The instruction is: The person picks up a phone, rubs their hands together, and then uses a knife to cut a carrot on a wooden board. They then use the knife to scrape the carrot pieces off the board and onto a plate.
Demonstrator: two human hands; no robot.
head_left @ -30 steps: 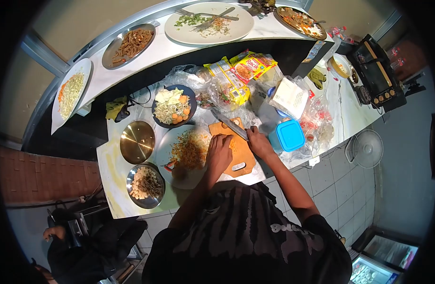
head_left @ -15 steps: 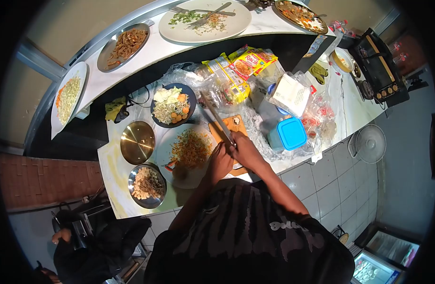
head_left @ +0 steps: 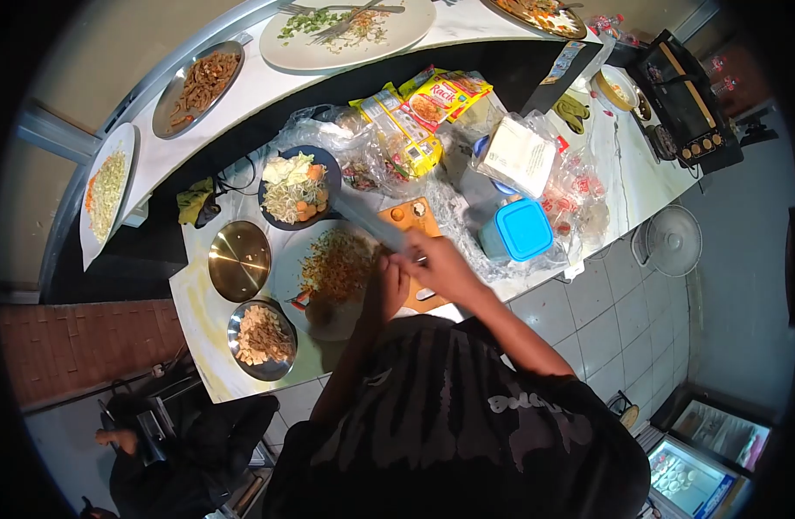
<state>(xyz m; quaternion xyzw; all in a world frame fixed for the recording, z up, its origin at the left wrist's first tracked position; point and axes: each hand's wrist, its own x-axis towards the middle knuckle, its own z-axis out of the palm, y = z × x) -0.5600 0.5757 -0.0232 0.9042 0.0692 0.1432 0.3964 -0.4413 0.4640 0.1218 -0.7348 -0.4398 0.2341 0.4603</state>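
On the bench (head_left: 198,303), the right hand (head_left: 441,266) is gripping a knife (head_left: 371,223), sweeping cut bits (board (head_left: 412,227) nearly bare) onto the plate (head_left: 285,268) beside the half-hidden left hand (head_left: 389,281), grasp unclear.

Both your arms reach forward and converge, left hand (head_left: 389,281) curled with fingers down, right hand (head_left: 439,268) just beside it in a closed grip, wrist angled inward, forearms bare below dark sleeves

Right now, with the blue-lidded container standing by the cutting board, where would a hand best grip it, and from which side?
Probably from above: grip the blue-lidded container across two opposite side walls just under the lid. It stands upright with the lid flat, and crumpled plastic bags crowd its far sides, so only the top and the cutting board side look open.
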